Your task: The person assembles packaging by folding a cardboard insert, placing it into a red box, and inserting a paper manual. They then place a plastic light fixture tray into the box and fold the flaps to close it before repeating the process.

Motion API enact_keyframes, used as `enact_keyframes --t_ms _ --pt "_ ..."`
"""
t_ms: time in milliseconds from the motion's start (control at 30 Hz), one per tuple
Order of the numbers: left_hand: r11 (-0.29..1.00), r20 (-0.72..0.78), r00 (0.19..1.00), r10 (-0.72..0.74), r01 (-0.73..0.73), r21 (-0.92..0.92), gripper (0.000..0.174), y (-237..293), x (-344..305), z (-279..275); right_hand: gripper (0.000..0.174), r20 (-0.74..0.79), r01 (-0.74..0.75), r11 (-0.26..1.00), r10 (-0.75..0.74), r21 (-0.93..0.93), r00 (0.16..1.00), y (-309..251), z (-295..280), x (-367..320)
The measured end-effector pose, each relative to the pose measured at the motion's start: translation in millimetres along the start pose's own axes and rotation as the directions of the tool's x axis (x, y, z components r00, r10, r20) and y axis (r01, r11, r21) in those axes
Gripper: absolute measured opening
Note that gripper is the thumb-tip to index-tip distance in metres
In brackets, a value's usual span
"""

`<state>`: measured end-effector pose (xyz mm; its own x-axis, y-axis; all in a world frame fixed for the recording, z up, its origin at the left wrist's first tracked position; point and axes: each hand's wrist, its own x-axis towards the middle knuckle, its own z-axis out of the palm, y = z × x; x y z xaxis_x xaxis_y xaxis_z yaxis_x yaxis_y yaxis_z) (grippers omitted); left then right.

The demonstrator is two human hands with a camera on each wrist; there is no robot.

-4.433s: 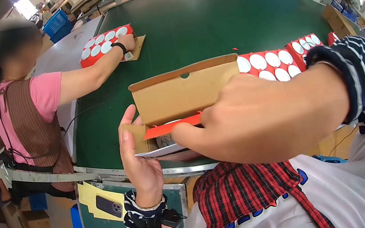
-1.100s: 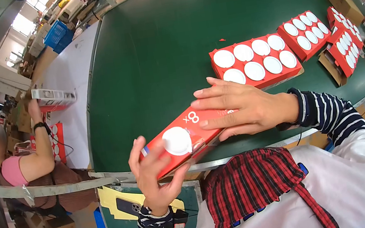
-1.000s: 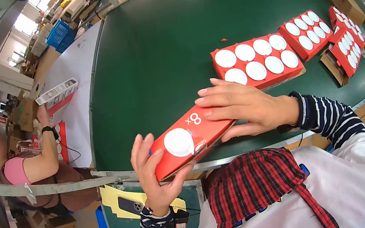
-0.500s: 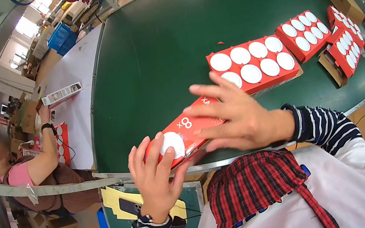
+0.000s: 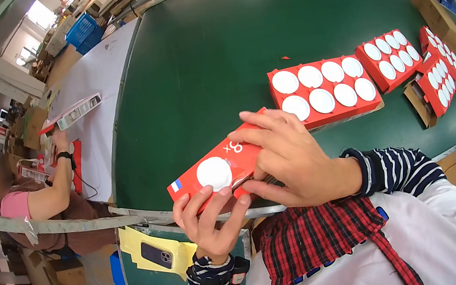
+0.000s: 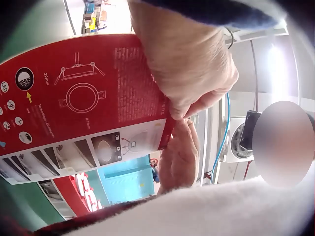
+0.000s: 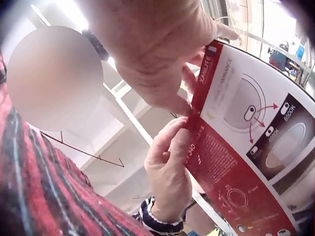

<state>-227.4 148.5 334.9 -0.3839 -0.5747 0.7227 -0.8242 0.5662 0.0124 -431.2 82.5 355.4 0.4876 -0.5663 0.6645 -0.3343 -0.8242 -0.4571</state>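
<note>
Red carton (image 5: 234,162) by the green surface's (image 5: 195,46) near edge, long axis slanting, right end towards the far edge, left hand (image 5: 211,225) pinching its near side, right hand (image 5: 298,164) gripping it

Red rectangular cardboard carton (image 5: 240,162): marked with white round disc (image 5: 214,172), white lettering (image 5: 233,147), blue-and-white corner patch (image 5: 176,185). Broad flat table (image 5: 195,46): dark green. Striped fabric sleeve (image 5: 402,165): navy and white. Checked cloth apron (image 5: 319,229): red and black. Flat angular sheets (image 5: 183,255): yellow.

A fluorescent tube (image 6: 279,73) glares in the left wrist view; fisheye distortion bows the head view's green tabletop (image 5: 197,58).
</note>
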Motion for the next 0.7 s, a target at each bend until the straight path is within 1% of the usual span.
enact_keyframes --t_ms 67,100,167,300,367,400,467,500,567,700 --pt "1.000 -0.002 1.000 -0.015 0.015 0.006 0.023 0.2 -0.8 0.5 0.029 0.059 -0.076 0.996 0.079 -0.056 0.995 -2.3 -5.3 4.7" --pt "1.000 -0.004 1.000 -0.020 0.020 0.009 0.023 0.2 -1.1 1.4 0.029 0.064 -0.072 0.996 0.075 -0.054 0.995 -1.0 -6.3 5.2" --pt "0.999 -0.026 0.999 -0.027 0.028 0.018 0.022 -1.0 -2.2 3.4 0.037 0.128 -0.066 0.997 0.071 -0.047 0.989 1.6 -8.2 5.3" --pt "0.999 -0.034 0.999 -0.040 0.040 0.011 0.023 0.9 -1.9 3.0 0.040 0.109 -0.078 0.996 0.081 -0.031 0.991 5.5 -11.9 10.7" --pt "0.998 -0.047 0.997 -0.065 0.066 0.011 0.022 4.4 -0.8 2.8 0.043 0.138 -0.111 0.992 0.102 0.061 0.985 7.6 -13.0 11.8" --pt "0.998 -0.047 0.997 -0.064 0.064 0.012 0.022 5.7 -0.9 3.4 0.043 0.137 -0.111 0.992 0.102 0.061 0.985 8.6 -12.4 11.0" --pt "0.997 -0.078 0.994 -0.072 0.073 0.014 0.015 7.8 -1.4 4.4 0.045 0.136 -0.071 0.990 0.054 0.124 0.989 11.0 -10.3 9.3" --pt "0.997 -0.080 0.994 -0.074 0.076 0.017 0.015 9.2 -0.9 4.2 0.045 0.139 -0.067 0.990 0.050 0.125 0.989 11.5 -13.3 9.5" --pt "0.996 -0.084 0.993 -0.080 0.083 0.027 0.014 13.1 -0.9 3.5 0.045 0.208 -0.002 0.991 -0.026 0.132 0.978 12.3 -21.2 9.2" --pt "0.997 -0.101 0.993 -0.064 0.068 0.042 0.014 15.5 -4.8 5.1 0.044 0.208 0.025 0.991 -0.052 0.129 0.977 17.5 -18.5 2.8"
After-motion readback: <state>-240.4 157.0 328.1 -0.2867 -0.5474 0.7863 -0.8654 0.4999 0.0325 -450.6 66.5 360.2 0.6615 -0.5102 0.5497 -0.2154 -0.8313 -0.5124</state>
